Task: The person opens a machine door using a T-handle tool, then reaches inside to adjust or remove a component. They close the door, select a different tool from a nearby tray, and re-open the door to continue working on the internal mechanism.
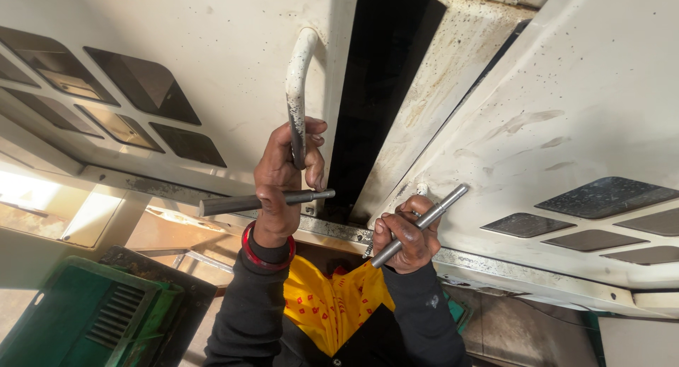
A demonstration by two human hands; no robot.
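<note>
Left hand [283, 176] is gripping two things at once: its grip is closed around the lower end of the white door handle [298, 77], and a dark metal rod [262, 201] is lying crosswise under the fingers, likely pinned there so the hand can steady the left door panel [212, 48]. Right hand [405, 236] is closing its grip around a silver rod [424, 222], angled up and away from the grip, tip touching the right door panel [566, 105]. A dark gap [375, 77] is sitting between both grips. A green crate [85, 317] is below the left grip.
</note>
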